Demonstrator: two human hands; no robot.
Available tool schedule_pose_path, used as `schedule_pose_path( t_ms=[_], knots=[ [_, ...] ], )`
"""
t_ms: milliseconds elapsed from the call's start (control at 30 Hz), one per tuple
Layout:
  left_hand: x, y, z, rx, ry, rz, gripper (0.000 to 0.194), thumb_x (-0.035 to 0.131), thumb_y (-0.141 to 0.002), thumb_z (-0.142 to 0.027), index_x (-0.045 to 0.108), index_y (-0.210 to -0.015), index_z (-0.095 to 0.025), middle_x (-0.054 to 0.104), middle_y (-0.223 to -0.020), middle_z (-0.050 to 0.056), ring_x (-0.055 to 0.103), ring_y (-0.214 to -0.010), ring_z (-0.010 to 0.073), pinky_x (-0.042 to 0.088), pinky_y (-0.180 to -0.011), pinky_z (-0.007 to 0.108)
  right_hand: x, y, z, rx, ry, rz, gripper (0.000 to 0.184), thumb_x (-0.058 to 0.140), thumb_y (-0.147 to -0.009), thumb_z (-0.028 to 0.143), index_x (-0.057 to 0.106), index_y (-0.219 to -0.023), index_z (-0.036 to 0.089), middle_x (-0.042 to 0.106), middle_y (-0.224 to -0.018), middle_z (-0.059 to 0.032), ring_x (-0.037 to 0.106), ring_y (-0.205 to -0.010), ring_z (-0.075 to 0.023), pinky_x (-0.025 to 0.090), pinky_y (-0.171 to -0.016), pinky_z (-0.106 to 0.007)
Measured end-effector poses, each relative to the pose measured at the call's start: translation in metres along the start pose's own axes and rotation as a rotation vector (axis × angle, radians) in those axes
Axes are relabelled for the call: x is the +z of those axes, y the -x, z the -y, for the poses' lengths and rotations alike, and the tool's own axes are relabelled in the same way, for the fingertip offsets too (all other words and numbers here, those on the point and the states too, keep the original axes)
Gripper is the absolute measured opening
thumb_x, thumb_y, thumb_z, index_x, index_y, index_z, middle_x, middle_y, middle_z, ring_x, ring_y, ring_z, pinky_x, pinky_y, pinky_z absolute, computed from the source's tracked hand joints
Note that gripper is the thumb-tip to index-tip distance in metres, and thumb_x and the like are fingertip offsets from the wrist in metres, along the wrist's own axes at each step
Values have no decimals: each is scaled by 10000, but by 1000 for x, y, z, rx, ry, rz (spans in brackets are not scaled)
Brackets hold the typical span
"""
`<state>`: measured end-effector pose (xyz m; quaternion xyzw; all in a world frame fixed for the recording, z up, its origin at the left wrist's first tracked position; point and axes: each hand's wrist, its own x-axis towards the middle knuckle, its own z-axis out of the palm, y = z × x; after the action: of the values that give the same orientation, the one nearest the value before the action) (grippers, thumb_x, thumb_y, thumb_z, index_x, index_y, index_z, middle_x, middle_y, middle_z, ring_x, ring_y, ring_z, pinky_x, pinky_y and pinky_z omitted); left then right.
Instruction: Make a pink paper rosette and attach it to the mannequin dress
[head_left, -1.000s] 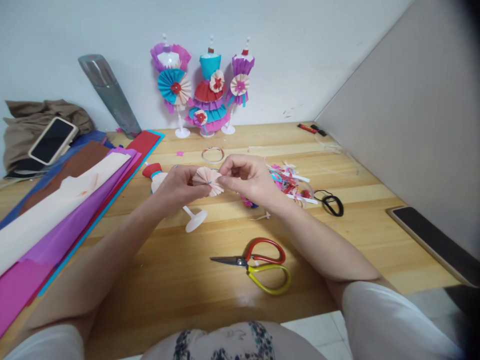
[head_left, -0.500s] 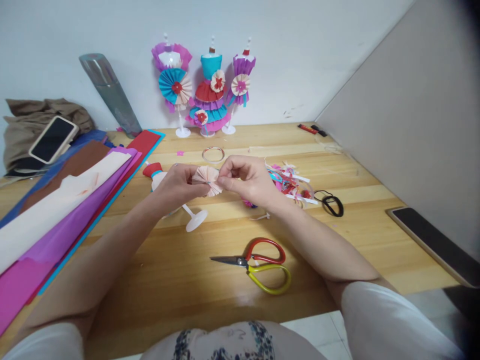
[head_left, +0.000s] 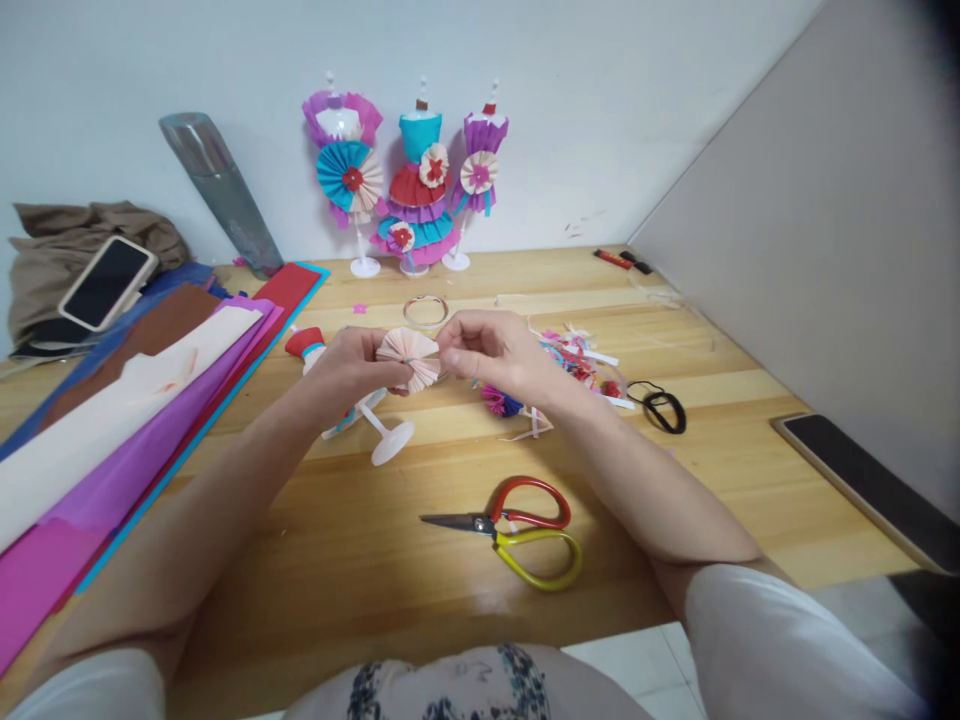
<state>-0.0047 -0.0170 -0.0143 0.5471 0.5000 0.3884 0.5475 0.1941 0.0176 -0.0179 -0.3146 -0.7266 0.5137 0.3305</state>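
Note:
Pinched between my left hand's (head_left: 349,365) thumb and fingers is a pale peach pleated paper rosette (head_left: 412,345), fanned into a nearly full circle with a thin tie at its centre. My right hand (head_left: 487,350) is closed in a pinch at the rosette's right edge; its fingertips partly hide that spot. Under my left hand lies a small mannequin stand (head_left: 391,442) dressed in red and blue paper, on its side. Just below my right hand rests a pink and dark-blue pleated paper piece (head_left: 501,401). Scissors (head_left: 484,523) with red and yellow handles lie in front of me.
Three dressed mannequins (head_left: 420,185) stand against the wall. Coloured paper sheets (head_left: 150,400), a phone (head_left: 107,283) and a bottle (head_left: 221,190) are at left. Paper scraps (head_left: 581,360), a black band (head_left: 665,411) and another phone (head_left: 862,480) lie right. A tape roll (head_left: 426,311) sits behind my hands.
The rosette has turned to face me more fully and shifted slightly left. My right fingers have moved from over its side to its outer edge.

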Motion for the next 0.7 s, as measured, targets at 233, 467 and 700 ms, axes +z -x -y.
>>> schedule_pose_path(
  t_ms=[233,467,700],
  knots=[
    [0,-1,2,-6,-55,-21,89,749,-534,-251,721,-572,-175,688,-575,34,589,-553,150,445,-521,251,5,0,-5,-22,108,-18,249,725,-743,341,575,-613,192,499,-553,39,387,-525,-94,270,-501,-249],
    [0,2,-1,14,-134,31,97,704,-567,-253,647,-537,-181,612,-521,7,516,-514,129,364,-483,243,3,1,-4,32,7,-25,258,728,-757,387,607,-645,189,504,-540,41,390,-508,-95,274,-511,-263],
    [-2,2,4,38,-201,26,69,679,-602,-213,651,-555,-171,507,-477,-30,391,-439,88,244,-439,241,0,0,-3,30,36,3,269,711,-770,418,613,-673,187,539,-595,20,442,-557,-112,308,-536,-266]
  ],
)
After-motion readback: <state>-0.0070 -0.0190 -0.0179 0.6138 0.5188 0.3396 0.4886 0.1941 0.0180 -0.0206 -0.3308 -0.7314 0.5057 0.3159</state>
